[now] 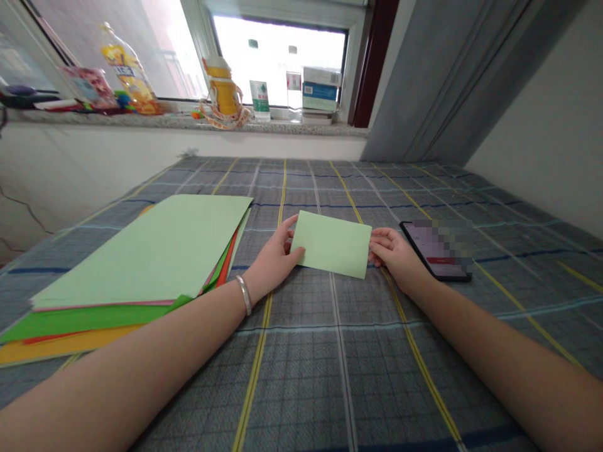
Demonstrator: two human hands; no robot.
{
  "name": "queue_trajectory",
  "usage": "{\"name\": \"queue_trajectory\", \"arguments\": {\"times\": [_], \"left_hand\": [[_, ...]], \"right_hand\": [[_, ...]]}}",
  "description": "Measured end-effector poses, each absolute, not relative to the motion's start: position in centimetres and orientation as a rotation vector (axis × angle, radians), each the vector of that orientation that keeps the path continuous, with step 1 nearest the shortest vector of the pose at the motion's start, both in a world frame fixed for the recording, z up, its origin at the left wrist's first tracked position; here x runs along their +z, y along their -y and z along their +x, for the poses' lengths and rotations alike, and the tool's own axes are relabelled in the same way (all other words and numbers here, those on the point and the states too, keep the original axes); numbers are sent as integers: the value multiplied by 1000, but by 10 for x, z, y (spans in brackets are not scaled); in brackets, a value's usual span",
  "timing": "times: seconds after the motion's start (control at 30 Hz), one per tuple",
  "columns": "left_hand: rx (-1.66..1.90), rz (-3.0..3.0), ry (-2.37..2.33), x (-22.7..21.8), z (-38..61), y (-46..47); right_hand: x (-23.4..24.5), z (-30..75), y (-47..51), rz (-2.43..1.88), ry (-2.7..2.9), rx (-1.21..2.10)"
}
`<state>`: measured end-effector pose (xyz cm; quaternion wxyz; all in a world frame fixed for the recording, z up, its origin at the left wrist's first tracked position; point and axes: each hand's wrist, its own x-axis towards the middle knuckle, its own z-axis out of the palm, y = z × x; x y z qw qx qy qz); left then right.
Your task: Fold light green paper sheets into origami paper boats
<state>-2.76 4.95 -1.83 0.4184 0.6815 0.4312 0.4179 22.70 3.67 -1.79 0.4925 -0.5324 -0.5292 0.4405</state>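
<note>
A small rectangle of pale green paper (332,243) is held up slightly tilted over the plaid cloth. My left hand (277,254), with a silver bangle at the wrist, pinches its left side, thumb on the front and fingers behind. At the right edge, my right hand (389,251) has its fingers curled against the paper, the tips partly hidden behind it. Whether the paper is folded or a single layer, I cannot tell. To the left lies a stack of coloured paper (151,251), pale green on top, with pink, bright green, red and orange sheets showing below.
A smartphone (436,251) lies just beyond my right forearm. Plaid cloth (301,376) covers the surface. Along the windowsill (282,127) stand a yellow drink bottle (127,72), a yellow flask (221,91), clear bottles and stacked boxes (320,91). A grey curtain (424,81) hangs at right.
</note>
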Motion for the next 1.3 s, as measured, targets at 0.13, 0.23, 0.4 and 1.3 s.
{"name": "queue_trajectory", "arguments": {"times": [0.13,0.23,0.4,1.3], "left_hand": [[1030,1819,-1102,-21,-28,-52],[1014,1945,-1171,-21,-30,-52],[991,2119,-1270,-17,-32,-44],[791,2549,-1002,-3,-9,-18]], "right_hand": [[-20,227,-34,-1256,1279,1124],[-19,226,-32,-1231,1307,1174],[-12,220,-27,-1254,1431,1229],[-12,201,-4,-1166,1297,1563]]}}
